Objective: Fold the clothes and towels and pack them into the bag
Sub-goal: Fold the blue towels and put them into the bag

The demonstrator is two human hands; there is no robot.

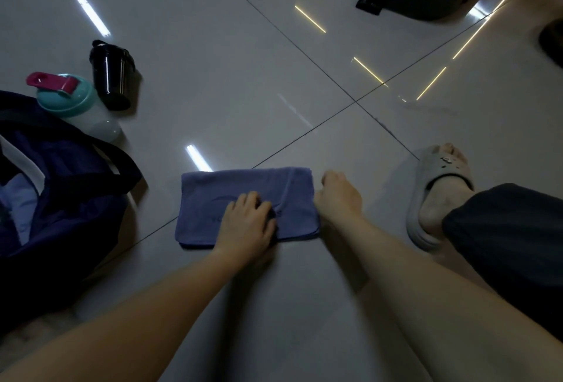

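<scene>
Two grips work one folded blue-violet terry towel (pixel 240 183), which lies flat on the glossy grey tiled floor (pixel 213 77), just right of the open navy fabric bag (pixel 76 214). My left grip (pixel 248 223) presses down on the towel's near half, fingers spread. My right grip (pixel 338 195) sits curled against the towel's right edge; whether it pinches the cloth, I cannot tell.

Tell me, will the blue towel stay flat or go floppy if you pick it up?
It will probably flop and unfold if lifted by one corner: the blue towel is soft cloth in limp folded layers. It looks thin, so it is likely light. Pushed, it might slide easily on the glossy floor.
</scene>
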